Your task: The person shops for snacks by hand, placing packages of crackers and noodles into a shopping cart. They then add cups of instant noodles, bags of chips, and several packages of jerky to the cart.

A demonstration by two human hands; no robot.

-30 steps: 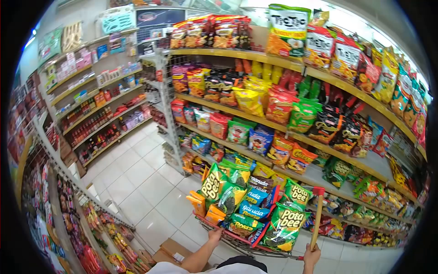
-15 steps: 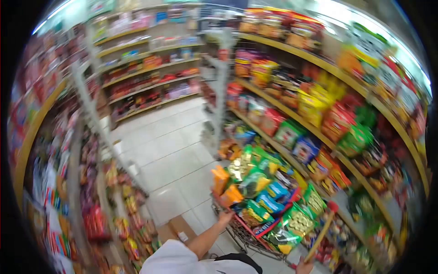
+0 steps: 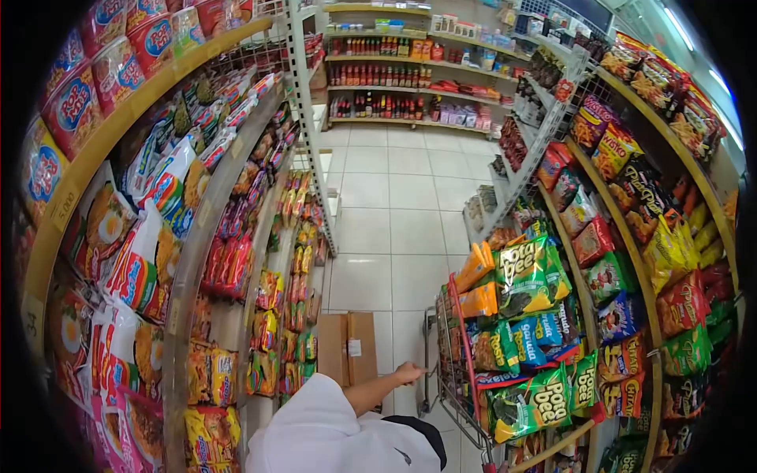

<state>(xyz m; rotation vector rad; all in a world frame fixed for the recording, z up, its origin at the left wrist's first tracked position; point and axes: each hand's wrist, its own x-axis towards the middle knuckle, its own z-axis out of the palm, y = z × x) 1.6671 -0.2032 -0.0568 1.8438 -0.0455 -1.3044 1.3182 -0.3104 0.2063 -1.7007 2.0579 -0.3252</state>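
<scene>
My left hand (image 3: pixel 408 373) is stretched forward, its fingers curled in and nothing visible in them. It is just left of the shopping cart (image 3: pixel 460 331), close to the cart's grey frame; whether it touches cannot be made out. Green Pota Bee chip bags (image 3: pixel 527 272) fill the cart, along with blue Garuda packs (image 3: pixel 530 340) and orange snack packs (image 3: pixel 476 268). Across the cart's near end runs a pale handle (image 3: pixel 556 445) with a red end cap. My right hand is outside the picture.
Shelves of noodle packs (image 3: pixel 146 268) line the left side. Snack bags (image 3: pixel 615 150) crowd the right shelves. Brown cardboard boxes (image 3: pixel 348 347) lie on the white tiled floor (image 3: pixel 371 229) ahead of me. Bottles (image 3: pixel 378 76) stand on the far shelves.
My left hand has come off the cart's rim and sits to its left. My right hand, earlier at the handle, has left the view. The view has turned leftward and levelled.
</scene>
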